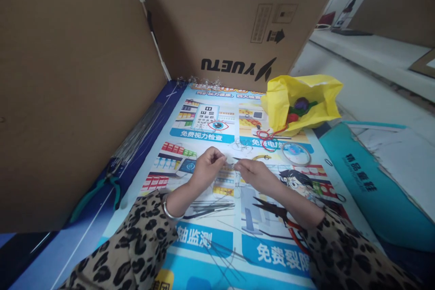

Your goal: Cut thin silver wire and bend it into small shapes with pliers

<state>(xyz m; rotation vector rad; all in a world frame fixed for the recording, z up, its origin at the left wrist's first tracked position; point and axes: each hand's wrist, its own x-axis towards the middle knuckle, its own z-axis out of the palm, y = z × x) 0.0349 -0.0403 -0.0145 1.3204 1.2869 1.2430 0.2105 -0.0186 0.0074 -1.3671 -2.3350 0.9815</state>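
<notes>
A thin dark piece [235,159] sits at the fingertips of the right hand [256,174], its point turned toward the left hand [207,167]. The right fingers are drawn narrow around it. The left fingers are pinched close together just across a small gap; whether they grip anything is too fine to tell.

Just beyond the fingertips lies a tangle of fine wire [242,144] on the printed poster [190,260], and past it the poster runs on to the back cardboard panel [217,22], whose lower edge stands well apart from the fingers. Red cord [268,138] and a clear ring [295,154] lie ahead and to the right, near the right hand; behind them the yellow bag [277,104] stands with its mouth open, limiting reach that way. Farther right, the near edge of a teal box [367,181] bounds the poster.

Nearer the body than the fingers, loose wires [224,258] cross the poster between the forearms, and scissors [272,208] lie partly beneath the right forearm. Well left of the left fingers, a wire bundle [139,131] and teal-handled pliers [105,190] lie along the foot of the left cardboard panel [68,90], which closes off that side.
</notes>
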